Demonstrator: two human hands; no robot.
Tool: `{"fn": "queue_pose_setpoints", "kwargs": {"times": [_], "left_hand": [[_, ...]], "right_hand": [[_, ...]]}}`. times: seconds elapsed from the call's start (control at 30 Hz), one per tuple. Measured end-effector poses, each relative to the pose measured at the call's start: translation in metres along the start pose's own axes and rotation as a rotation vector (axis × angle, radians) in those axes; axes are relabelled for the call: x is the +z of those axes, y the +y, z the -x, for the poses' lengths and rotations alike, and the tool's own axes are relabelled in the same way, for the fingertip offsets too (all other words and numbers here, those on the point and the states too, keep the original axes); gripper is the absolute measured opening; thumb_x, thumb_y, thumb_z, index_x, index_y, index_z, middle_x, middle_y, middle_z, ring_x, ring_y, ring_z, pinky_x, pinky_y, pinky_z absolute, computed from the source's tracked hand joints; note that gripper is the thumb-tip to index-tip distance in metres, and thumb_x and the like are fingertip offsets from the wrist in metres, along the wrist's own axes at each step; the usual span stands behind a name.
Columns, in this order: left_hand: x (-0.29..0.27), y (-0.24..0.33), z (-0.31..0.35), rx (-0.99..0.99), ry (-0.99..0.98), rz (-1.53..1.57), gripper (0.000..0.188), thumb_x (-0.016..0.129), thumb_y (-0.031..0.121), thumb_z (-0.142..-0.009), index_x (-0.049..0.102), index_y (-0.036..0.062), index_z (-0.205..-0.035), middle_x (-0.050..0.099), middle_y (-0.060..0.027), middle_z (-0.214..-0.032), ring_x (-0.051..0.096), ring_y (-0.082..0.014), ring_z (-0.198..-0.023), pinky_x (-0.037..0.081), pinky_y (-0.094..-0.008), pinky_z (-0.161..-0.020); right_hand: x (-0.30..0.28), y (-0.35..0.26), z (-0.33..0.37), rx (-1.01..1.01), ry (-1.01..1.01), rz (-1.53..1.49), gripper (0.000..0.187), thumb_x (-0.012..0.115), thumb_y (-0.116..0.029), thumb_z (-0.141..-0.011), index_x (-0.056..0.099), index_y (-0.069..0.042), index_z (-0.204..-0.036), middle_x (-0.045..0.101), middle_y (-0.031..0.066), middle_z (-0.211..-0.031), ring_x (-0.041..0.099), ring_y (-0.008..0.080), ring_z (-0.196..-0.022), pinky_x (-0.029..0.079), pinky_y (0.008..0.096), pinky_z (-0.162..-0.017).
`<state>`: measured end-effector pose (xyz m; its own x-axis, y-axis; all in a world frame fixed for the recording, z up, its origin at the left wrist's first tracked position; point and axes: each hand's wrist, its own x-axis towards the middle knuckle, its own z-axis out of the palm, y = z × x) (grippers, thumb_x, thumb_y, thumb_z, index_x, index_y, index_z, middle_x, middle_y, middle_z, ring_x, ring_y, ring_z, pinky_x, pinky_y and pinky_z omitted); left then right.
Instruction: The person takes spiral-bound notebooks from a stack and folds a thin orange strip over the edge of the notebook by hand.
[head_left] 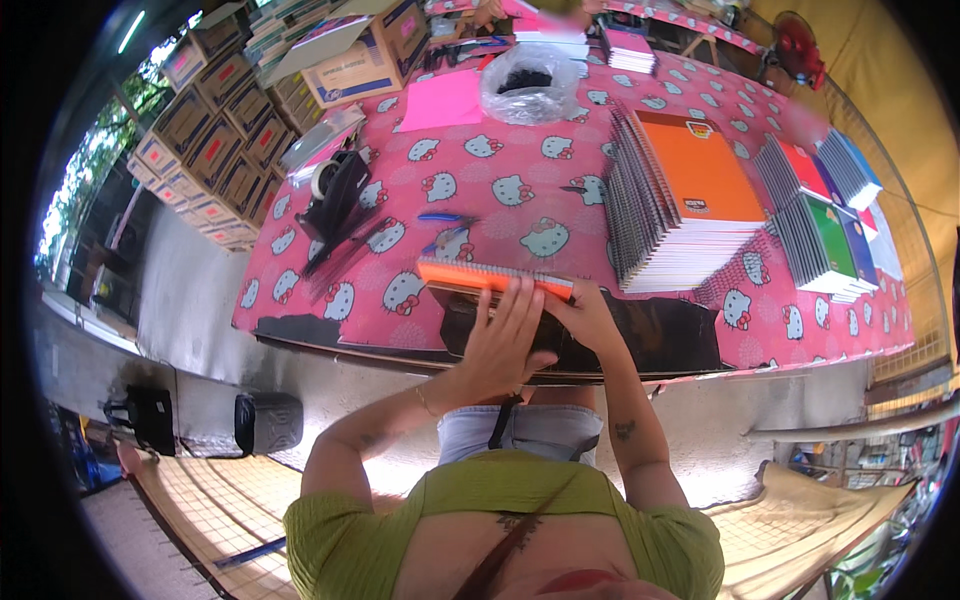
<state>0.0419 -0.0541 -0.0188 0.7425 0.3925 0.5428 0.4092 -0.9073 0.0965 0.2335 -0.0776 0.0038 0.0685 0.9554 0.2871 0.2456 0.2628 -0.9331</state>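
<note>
At the table's near edge, an orange spiral notebook (455,272) stands tilted on its long side, its wire binding along the top. My left hand (505,335) lies against its near face, fingers stretched out and thumb apart. My right hand (583,316) grips the notebook's right end, with part of the fingers hidden behind it. Beneath both hands is a dark patch (660,335) on the table edge. To the right rises a tall stack of orange spiral notebooks (700,165). Blue pens or slim tools (447,217) lie just beyond the held notebook.
A black tape dispenser (338,190) stands at left on the pink patterned tablecloth (480,185). Farther back are a pink sheet (440,100), a clear plastic bag (530,85) and a carton (365,55). More notebooks (825,240) sit at right; boxes (215,140) are piled beyond the left side.
</note>
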Motion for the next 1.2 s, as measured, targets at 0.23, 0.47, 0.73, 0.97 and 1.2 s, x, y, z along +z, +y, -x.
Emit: {"fn": "queue_pose_setpoints", "kwargs": {"times": [0.23,0.47,0.73,0.97,1.2], "left_hand": [[-0.006,0.002,-0.028,-0.018,0.019,-0.091,0.083,0.04,0.058,-0.099,0.036,-0.0069,-0.15,0.036,-0.0268,-0.156,0.03,-0.0396,-0.149,0.015,-0.0622,-0.119],[-0.02,-0.002,-0.059,-0.024,-0.026,-0.066,0.083,0.041,0.059,-0.099,0.038,-0.0077,-0.149,0.036,-0.027,-0.157,0.03,-0.039,-0.15,0.011,-0.0609,-0.12],[-0.021,0.001,-0.057,-0.043,-0.001,-0.06,0.078,0.035,0.054,-0.104,0.033,-0.0074,-0.152,0.032,-0.026,-0.159,0.026,-0.038,-0.152,0.007,-0.0616,-0.12],[-0.043,-0.015,-0.071,-0.075,0.09,0.1,0.032,0.062,0.027,-0.096,0.066,0.0054,-0.12,0.068,-0.0108,-0.116,0.063,-0.0269,-0.114,0.014,-0.0634,-0.119],[-0.041,-0.02,-0.073,-0.017,0.173,0.211,0.014,0.07,0.019,-0.091,0.072,0.0084,-0.1,0.072,-0.0042,-0.094,0.068,-0.0227,-0.092,0.025,-0.0574,-0.115]], "right_hand": [[-0.005,-0.001,0.002,-0.016,-0.004,0.103,0.018,0.067,-0.012,-0.093,0.069,0.002,-0.103,0.062,0.0071,-0.071,0.049,0.0053,-0.07,0.047,0.0293,-0.063],[-0.01,0.005,0.001,0.12,-0.082,0.038,0.021,0.069,-0.013,-0.09,0.069,0.002,-0.106,0.067,0.0169,-0.08,0.054,0.011,-0.069,0.05,0.033,-0.066],[-0.009,0.001,0.005,0.005,-0.023,0.116,0.025,0.07,-0.013,-0.09,0.069,0.0,-0.111,0.068,0.0155,-0.081,0.058,0.0144,-0.069,0.051,0.0329,-0.067],[-0.051,-0.024,0.007,0.038,-0.016,-0.032,0.028,0.07,-0.014,-0.096,0.07,0.003,-0.117,0.074,0.0072,-0.096,0.065,0.0102,-0.09,0.054,0.0269,-0.083],[-0.067,-0.039,-0.012,0.081,-0.202,0.045,0.015,0.069,-0.008,-0.094,0.071,0.004,-0.103,0.071,0.0043,-0.091,0.064,0.0083,-0.088,0.053,0.0258,-0.08]]}}
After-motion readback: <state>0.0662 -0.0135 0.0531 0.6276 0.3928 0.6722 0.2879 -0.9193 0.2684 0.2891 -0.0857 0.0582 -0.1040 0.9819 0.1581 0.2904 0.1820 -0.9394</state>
